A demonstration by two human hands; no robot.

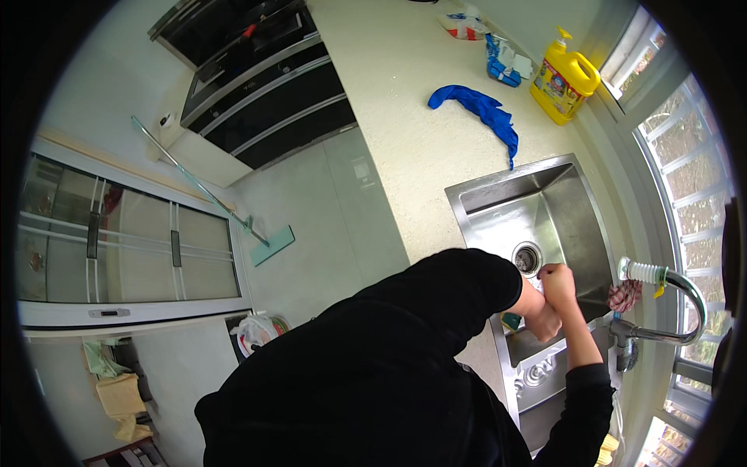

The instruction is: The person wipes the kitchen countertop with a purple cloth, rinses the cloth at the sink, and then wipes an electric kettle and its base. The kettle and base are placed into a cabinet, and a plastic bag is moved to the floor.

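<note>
My left hand point(544, 324) hangs over the near part of a stainless-steel sink basin point(583, 216), fingers curled downward. Crossing over its wrist and forearm is my right forearm, and my right hand point(558, 285) is bent against the left forearm close to the drain point(527, 258). Both hands are bare; whether anything small is inside them is hidden. A green scouring sponge point(512, 321) lies at the basin's edge beside the left forearm. Black sleeves cover both upper arms.
A chrome faucet point(627, 331) and a red-and-white checked cloth point(624, 295) stand behind the sink. On the counter point(391, 117) lie a blue rubber glove or cloth point(481, 110), a blue packet point(503, 63) and a yellow pump bottle point(563, 84). A flat mop point(274, 245) leans behind.
</note>
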